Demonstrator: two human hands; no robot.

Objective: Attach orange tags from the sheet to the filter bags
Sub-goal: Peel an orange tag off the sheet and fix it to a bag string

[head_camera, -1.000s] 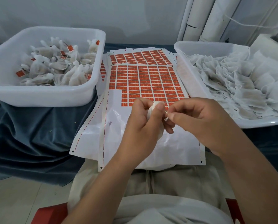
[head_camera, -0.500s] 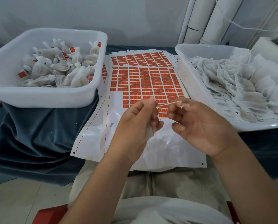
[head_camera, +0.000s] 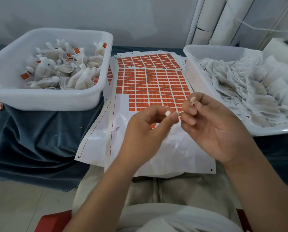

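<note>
Pinching one filter bag's (head_camera: 167, 113) string (head_camera: 180, 112), two hands (head_camera: 148, 131) (head_camera: 213, 129)

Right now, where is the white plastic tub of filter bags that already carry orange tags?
The white plastic tub sits on the left in the head view, on the blue cloth, just left of the white sheet of orange tags.

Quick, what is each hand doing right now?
Left hand: pinching the top of a filter bag.
Right hand: pinching the bag's string.
</note>
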